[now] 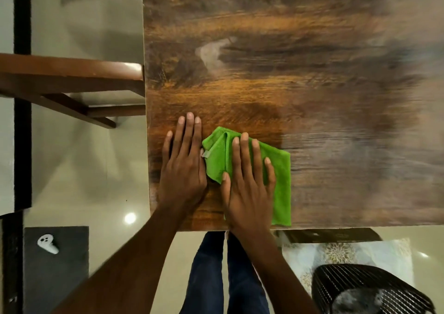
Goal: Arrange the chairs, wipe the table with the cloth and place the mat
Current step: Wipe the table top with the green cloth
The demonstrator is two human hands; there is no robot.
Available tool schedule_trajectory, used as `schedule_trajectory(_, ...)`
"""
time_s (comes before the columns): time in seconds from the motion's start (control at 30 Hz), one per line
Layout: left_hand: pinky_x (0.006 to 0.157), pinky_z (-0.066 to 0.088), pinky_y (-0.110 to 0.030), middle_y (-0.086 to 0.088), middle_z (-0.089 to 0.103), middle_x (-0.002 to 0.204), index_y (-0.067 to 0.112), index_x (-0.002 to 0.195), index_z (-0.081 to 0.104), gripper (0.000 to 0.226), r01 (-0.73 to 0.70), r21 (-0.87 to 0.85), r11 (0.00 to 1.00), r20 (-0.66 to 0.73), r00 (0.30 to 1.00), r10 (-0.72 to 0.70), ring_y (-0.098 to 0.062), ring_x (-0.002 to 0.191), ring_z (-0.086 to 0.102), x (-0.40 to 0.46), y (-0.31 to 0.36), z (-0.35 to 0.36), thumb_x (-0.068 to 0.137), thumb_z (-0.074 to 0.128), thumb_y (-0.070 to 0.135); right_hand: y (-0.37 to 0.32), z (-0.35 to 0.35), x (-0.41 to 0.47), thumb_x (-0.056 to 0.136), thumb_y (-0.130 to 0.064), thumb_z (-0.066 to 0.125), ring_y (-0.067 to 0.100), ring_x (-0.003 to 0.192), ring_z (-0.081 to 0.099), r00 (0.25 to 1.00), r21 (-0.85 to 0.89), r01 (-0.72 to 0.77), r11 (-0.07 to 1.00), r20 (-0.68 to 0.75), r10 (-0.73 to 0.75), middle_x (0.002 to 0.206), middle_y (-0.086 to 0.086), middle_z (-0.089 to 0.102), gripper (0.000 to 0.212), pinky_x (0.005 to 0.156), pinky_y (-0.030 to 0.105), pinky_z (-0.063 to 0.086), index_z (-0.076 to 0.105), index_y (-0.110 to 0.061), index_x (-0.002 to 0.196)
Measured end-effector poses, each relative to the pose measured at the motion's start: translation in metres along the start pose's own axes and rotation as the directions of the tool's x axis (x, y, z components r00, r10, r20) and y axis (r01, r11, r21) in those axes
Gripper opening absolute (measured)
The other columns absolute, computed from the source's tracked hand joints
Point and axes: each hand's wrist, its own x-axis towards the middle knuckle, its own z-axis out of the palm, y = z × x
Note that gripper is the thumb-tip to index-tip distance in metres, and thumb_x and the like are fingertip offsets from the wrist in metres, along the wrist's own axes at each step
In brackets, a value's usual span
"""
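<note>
A folded green cloth (280, 176) lies on the dark wooden table (300, 73) near its front left corner. My right hand (247, 184) presses flat on the cloth with straight, spread fingers. Just left of it, my left hand (182, 167) lies flat on the bare wood, its thumb side touching the cloth's left edge. A brown wooden chair (72, 78) stands at the table's left side, pushed against the edge. A patterned white mat (346, 253) lies on the floor below the table's front edge, at the right.
A black slatted basket (370, 289) stands at the lower right, over the mat. A dark grey slab (57, 265) at the lower left carries a white controller (47, 243). My legs in blue jeans (216, 277) stand at the table's front edge. Pale glossy tiles cover the floor.
</note>
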Motion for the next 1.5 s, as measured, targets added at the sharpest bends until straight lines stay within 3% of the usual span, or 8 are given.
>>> schedule_trajectory(0.23, 0.137, 0.011, -0.046, -0.005, 0.008, 0.183, 0.010, 0.174, 0.013, 0.062, 0.011, 0.004, 1.000, 0.020, 1.000, -0.011, -0.020, 0.170, 0.004, 0.001, -0.001, 0.000, 0.115, 0.021, 0.028, -0.038, -0.014, 0.187, 0.113, -0.041, 0.023, 0.019, 0.169, 0.001, 0.994, 0.009, 0.074, 0.997, -0.082, -0.073, 0.182, 0.001, 0.002, 0.066, 0.135, 0.045, 0.010, 0.007, -0.020, 0.174)
schedule_trajectory(0.4, 0.136, 0.012, -0.046, -0.004, 0.009, 0.183, 0.012, 0.174, 0.013, 0.062, 0.011, -0.035, 0.999, 0.024, 1.000, -0.010, -0.019, 0.169, 0.005, 0.001, -0.001, -0.001, 0.115, 0.022, 0.030, -0.046, -0.017, 0.232, 0.112, -0.042, 0.022, 0.015, 0.169, 0.003, 0.949, -0.044, 0.315, 0.948, 0.012, -0.315, 0.182, -0.004, 0.005, 0.065, 0.135, 0.043, 0.010, 0.010, -0.024, 0.174)
schedule_trajectory(0.63, 0.137, 0.010, -0.048, -0.005, 0.007, 0.183, 0.013, 0.174, 0.009, 0.063, 0.016, -0.061, 0.998, 0.057, 0.998, -0.012, -0.020, 0.170, 0.002, 0.003, 0.000, -0.003, 0.115, 0.025, 0.028, 0.082, -0.035, 0.146, 0.115, -0.042, 0.023, 0.012, 0.168, 0.010, 0.976, -0.031, -0.135, 0.990, -0.174, 0.127, 0.182, -0.005, 0.012, 0.062, 0.134, 0.042, 0.020, 0.014, -0.026, 0.174)
schedule_trajectory(0.73, 0.137, 0.009, -0.048, -0.006, 0.007, 0.183, 0.012, 0.174, 0.009, 0.063, 0.019, -0.074, 0.997, 0.074, 0.997, -0.013, -0.020, 0.170, 0.001, 0.002, -0.001, -0.005, 0.116, 0.026, 0.027, 0.074, -0.023, 0.076, 0.115, -0.041, 0.025, 0.013, 0.168, 0.005, 0.948, 0.028, -0.272, 0.962, -0.165, 0.273, 0.182, -0.005, 0.006, 0.064, 0.133, 0.047, 0.020, 0.008, -0.024, 0.174)
schedule_trajectory(0.87, 0.137, 0.012, -0.048, -0.006, 0.009, 0.182, 0.012, 0.174, 0.011, 0.061, 0.018, -0.057, 0.998, 0.061, 0.998, -0.015, -0.020, 0.170, 0.003, 0.001, -0.001, -0.005, 0.116, 0.025, 0.026, -0.008, 0.007, -0.005, 0.113, -0.042, 0.026, 0.020, 0.169, 0.003, 0.905, 0.040, -0.404, 0.914, -0.128, 0.406, 0.182, 0.001, 0.002, 0.068, 0.134, 0.049, 0.016, 0.007, -0.019, 0.174)
schedule_trajectory(1.03, 0.136, 0.012, -0.048, -0.007, 0.014, 0.182, 0.010, 0.173, 0.017, 0.071, 0.001, -0.076, 0.997, 0.041, 0.999, 0.003, -0.021, 0.169, 0.008, 0.001, -0.004, -0.004, 0.115, 0.016, 0.052, -0.084, 0.026, -0.033, 0.114, -0.041, 0.026, 0.023, 0.169, 0.007, 0.900, 0.118, -0.423, 0.898, -0.061, 0.432, 0.182, 0.004, 0.003, 0.066, 0.135, 0.047, 0.010, 0.010, -0.017, 0.174)
schedule_trajectory(1.23, 0.136, 0.013, -0.048, -0.002, 0.012, 0.182, 0.016, 0.174, 0.013, 0.060, 0.002, -0.084, 0.997, -0.017, 1.000, -0.003, -0.016, 0.169, 0.007, 0.001, -0.004, 0.003, 0.116, 0.017, 0.029, 0.000, 0.010, -0.030, 0.113, -0.046, 0.029, 0.014, 0.168, 0.009, 0.939, 0.093, -0.324, 0.942, -0.092, 0.332, 0.182, -0.007, 0.005, 0.066, 0.134, 0.041, 0.013, 0.011, -0.025, 0.174)
schedule_trajectory(1.5, 0.136, 0.010, -0.049, -0.005, 0.011, 0.182, 0.014, 0.174, 0.012, 0.061, -0.015, -0.080, 0.997, -0.023, 1.000, 0.014, -0.019, 0.169, 0.006, 0.001, -0.004, 0.005, 0.115, 0.018, 0.028, 0.100, -0.026, 0.092, 0.114, -0.046, 0.030, 0.017, 0.168, 0.012, 0.975, -0.005, -0.154, 0.988, -0.162, 0.152, 0.181, 0.001, 0.014, 0.065, 0.134, 0.043, 0.018, 0.018, -0.021, 0.173)
